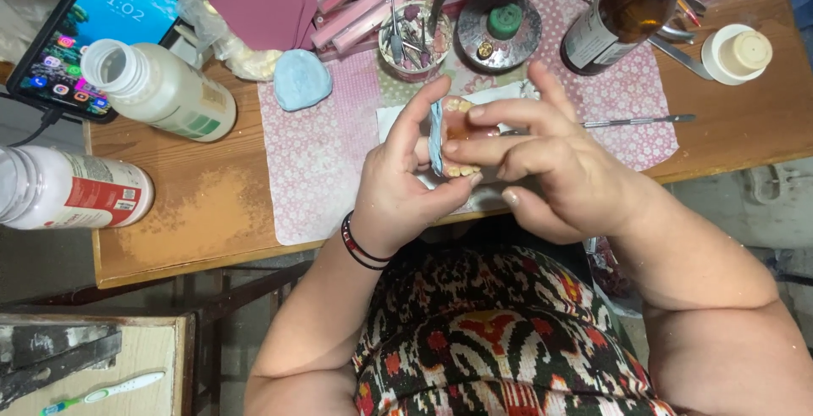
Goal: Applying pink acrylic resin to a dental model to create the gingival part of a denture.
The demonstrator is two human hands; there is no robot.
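Blue-backed denture model (446, 141) sits above the table's (195, 213) near edge, pinched in the left hand (398, 187) grip, while the right hand's (542, 166) fingers close over its teeth. A slip could drop it off that edge. Nearby an open white bottle (161, 90), brown glass bottle (627, 13) and metal spatula (635, 120) crowd the patterned mat (318, 158).

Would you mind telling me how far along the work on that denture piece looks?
Teeth already sit in the denture piece on its blue mould. Both the left hand and right hand hold it, pressing the teeth. A second blue mould lies untouched, and the metal spatula lies unused.
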